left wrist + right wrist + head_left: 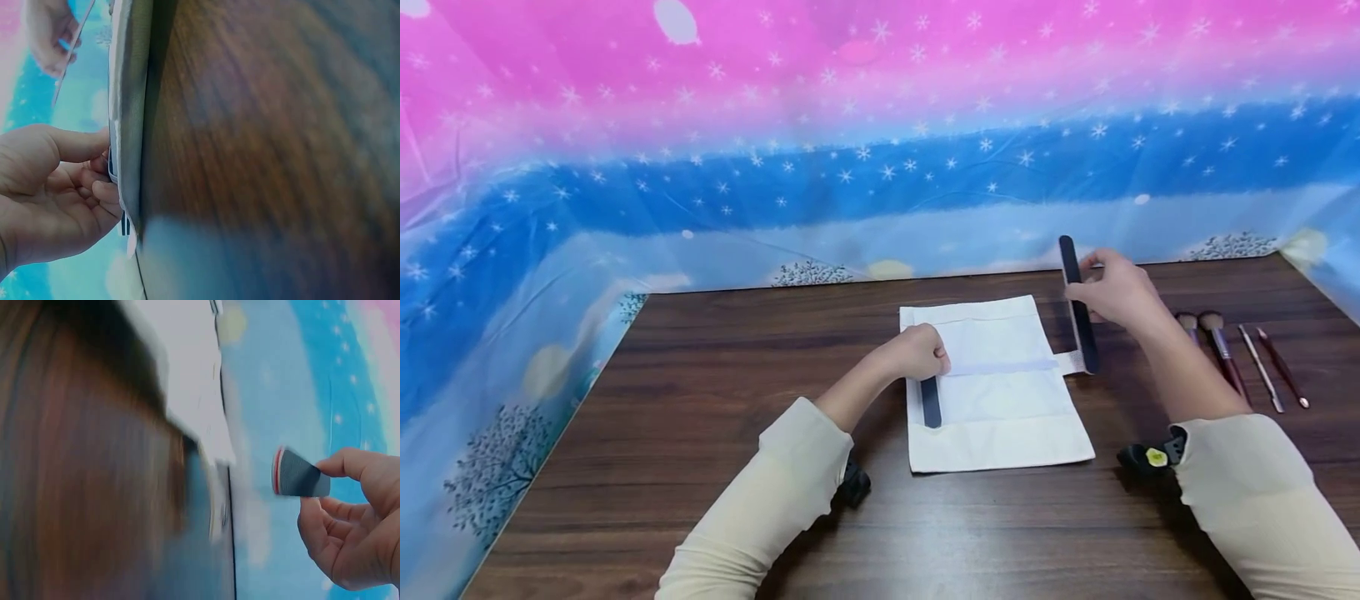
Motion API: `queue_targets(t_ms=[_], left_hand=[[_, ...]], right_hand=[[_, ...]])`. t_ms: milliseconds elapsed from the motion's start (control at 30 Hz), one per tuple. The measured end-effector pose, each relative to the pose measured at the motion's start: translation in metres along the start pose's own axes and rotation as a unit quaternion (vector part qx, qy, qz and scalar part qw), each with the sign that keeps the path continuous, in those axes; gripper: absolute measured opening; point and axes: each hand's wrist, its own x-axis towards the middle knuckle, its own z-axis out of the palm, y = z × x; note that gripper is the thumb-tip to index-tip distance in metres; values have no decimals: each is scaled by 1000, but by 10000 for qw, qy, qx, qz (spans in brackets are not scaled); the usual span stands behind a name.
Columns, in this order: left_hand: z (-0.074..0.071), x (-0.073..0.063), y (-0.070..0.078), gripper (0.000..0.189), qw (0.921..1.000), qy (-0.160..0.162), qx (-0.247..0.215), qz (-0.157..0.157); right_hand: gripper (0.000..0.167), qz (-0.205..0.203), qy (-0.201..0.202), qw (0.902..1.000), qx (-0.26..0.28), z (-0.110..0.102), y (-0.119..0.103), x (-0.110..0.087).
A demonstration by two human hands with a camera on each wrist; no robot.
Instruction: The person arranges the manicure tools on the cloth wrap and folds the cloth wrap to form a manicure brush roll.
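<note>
A white cloth tool roll (1000, 446) lies unfolded on the table, with pocket folds along its near and far ends. On its left side a black nail file (931, 404) has its near end at the lower pocket's edge. My left hand (917, 352) pinches this file, covering its far part; the left wrist view shows thumb and fingertips (103, 190) close against the cloth. Right of the roll, my right hand (1116, 287) holds a second black nail file (1078, 321) between thumb and fingers, raised and long side up. Its layered edge shows a red line in the right wrist view.
A short tab (1070, 362) sticks out from the roll's right side. Further right on the dark wooden table (700, 467) lie two makeup brushes (1213, 325), a slim metal-tipped tool (1260, 367) and a dark red stick tool (1285, 371). A printed cloth backdrop (820, 167) encloses the back and sides.
</note>
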Motion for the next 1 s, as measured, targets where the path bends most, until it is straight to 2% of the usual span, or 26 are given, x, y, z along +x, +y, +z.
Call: queue_targets(t_ms=[133,333,567,700,833,1000], left_hand=[[0,1,0,18,10000,36,38,-11],[-1,1,1,19,10000,-1,12,-13],[-1,0,1,23,10000,42,76,-10],[0,0,2,30,9998,88,157,56],[-1,0,1,32,9999,92,103,73],[-1,1,1,29,9999,59,96,70]], right_hand=[[48,-173,-170,9990,368,18,-22,4],[44,-217,-240,9980,543,45,-48,13],[46,-282,-189,9924,1183,74,-60,24],[47,-248,45,9886,1488,88,-64,30],[46,-150,249,9895,1418,97,-68,33],[46,-197,311,9946,965,103,-72,31]])
